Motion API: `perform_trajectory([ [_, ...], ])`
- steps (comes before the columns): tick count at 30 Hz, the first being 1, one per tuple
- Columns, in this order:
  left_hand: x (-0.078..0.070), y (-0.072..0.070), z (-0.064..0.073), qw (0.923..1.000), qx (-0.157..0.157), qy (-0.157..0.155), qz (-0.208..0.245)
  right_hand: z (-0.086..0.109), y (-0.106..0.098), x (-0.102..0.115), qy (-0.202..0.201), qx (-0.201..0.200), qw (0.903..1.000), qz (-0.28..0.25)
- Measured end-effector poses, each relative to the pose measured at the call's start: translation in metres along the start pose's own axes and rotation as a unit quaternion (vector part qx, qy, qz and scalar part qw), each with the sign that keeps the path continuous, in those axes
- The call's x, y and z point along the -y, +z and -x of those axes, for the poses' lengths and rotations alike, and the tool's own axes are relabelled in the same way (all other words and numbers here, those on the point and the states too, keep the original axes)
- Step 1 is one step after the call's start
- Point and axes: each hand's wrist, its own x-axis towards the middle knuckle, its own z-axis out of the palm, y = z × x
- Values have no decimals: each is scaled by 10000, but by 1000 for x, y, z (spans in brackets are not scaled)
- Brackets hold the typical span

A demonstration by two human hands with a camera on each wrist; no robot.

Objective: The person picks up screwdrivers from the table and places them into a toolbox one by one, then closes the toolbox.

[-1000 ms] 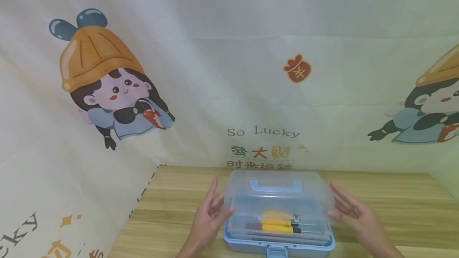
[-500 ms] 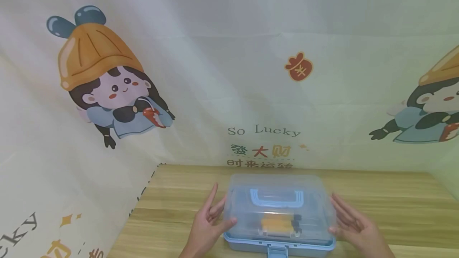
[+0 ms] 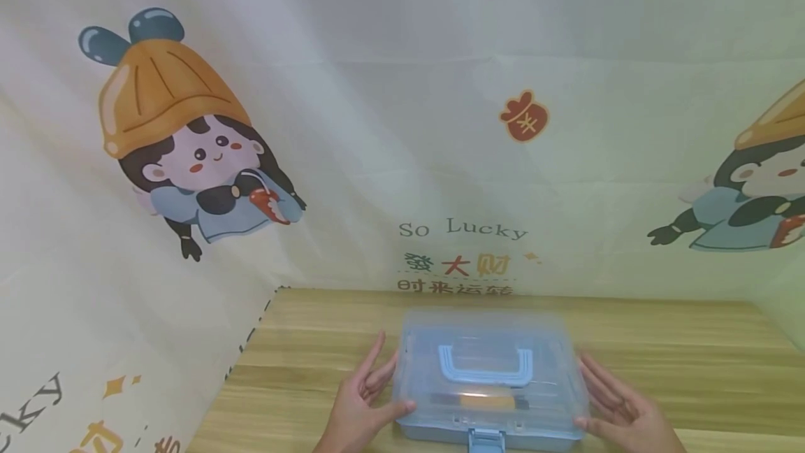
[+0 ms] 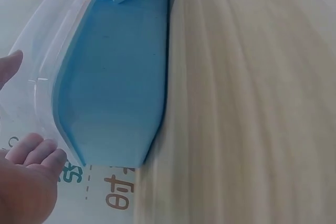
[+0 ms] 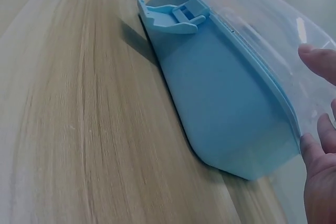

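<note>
A light-blue toolbox base (image 3: pixel 446 433) stands on the table with its translucent lid (image 3: pixel 423 369) lying down over it. My left hand (image 3: pixel 360 400) holds the lid's left end, thumb on the front corner and fingers along the side. At the opposite end my right hand (image 3: pixel 631 407) holds the lid the same way. A blue carrying handle (image 3: pixel 486 375) lies on the lid's top. Through the plastic, a blurred yellow screwdriver handle (image 3: pixel 487 401) shows. The front latch (image 5: pixel 176 17) hangs folded outward, unfastened, in the right wrist view.
The toolbox rests on a wood-grain table (image 3: pixel 302 355). Behind it and on the left rises a pale cloth backdrop (image 3: pixel 390 124) printed with cartoon figures and lettering. The table's back edge lies just beyond the box.
The lid has swung down toward the front, from raised to lying over the base. Both hands have moved down and forward with it, and the screwdrivers now show only dimly through it.
</note>
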Motion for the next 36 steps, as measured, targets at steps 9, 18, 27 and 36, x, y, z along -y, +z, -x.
perform_trajectory([
  [9,3,-2,2,10000,39,-54,49,1,0,2,36,139,9999,-78],
  [18,-3,-4,3,9996,101,139,-205,0,-3,6,-647,349,9958,544],
  [27,-14,-2,1,9845,64,756,-1581,-11,7,25,-1830,7,9291,3215],
  [36,-28,2,-14,9513,91,1696,-2573,-27,22,47,-2241,-11,8596,4591],
])
